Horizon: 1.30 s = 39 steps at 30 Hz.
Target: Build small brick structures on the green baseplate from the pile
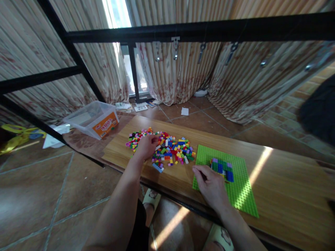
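My left hand [147, 147] reaches over the pile of small coloured building bricks [167, 148], its fingers bent together among them. Whether a brick sits between those fingertips is hidden. My right hand [212, 184] rests over the near left part of the green baseplate [239, 167], thumb and fingers pinched together; anything in the pinch is too small to make out. On the baseplate, just beyond the right hand, stands a block built of blue, green and purple bricks [222, 168]. The hand covers part of its near side.
The bricks and baseplate lie on a long wooden bench top [282, 177]. A clear plastic box [91, 118] with an orange label stands at its left end. A black metal frame [183, 31] crosses above, with curtains [178, 76] behind. Papers [141, 107] lie on the floor.
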Each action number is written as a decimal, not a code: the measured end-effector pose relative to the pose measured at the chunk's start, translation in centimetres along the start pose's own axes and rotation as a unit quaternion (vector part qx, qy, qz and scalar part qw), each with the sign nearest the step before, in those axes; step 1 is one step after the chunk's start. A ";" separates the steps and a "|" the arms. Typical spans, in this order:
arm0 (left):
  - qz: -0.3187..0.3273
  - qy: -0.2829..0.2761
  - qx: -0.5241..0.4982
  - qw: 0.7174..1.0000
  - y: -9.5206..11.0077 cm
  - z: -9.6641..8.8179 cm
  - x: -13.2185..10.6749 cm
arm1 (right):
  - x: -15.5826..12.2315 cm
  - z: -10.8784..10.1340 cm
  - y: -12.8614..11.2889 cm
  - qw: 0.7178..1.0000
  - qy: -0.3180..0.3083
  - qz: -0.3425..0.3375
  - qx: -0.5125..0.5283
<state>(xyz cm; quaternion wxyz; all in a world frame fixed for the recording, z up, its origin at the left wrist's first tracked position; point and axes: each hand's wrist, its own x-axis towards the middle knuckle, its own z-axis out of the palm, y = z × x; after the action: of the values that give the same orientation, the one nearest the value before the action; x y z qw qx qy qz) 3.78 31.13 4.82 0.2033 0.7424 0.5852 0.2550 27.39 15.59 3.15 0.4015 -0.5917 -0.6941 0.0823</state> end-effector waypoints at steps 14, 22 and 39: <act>0.081 -0.033 0.063 0.994 0.2 -1.3 -1.0 | -0.1 0.1 -0.1 1.000 -0.014 0.006 0.006; 0.076 -0.031 0.053 0.995 0.3 -0.8 -0.9 | -0.2 0.3 0.1 1.000 -0.023 0.008 0.006; -0.088 -0.188 -0.556 0.805 4.3 -0.3 -1.7 | 0.6 0.9 -0.6 0.999 -0.007 0.031 0.032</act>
<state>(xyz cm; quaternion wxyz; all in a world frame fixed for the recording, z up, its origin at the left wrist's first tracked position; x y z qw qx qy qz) 6.54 28.45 7.41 0.7087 0.4810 0.3565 0.3731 26.31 16.25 3.17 0.4125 -0.5996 -0.6750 0.1211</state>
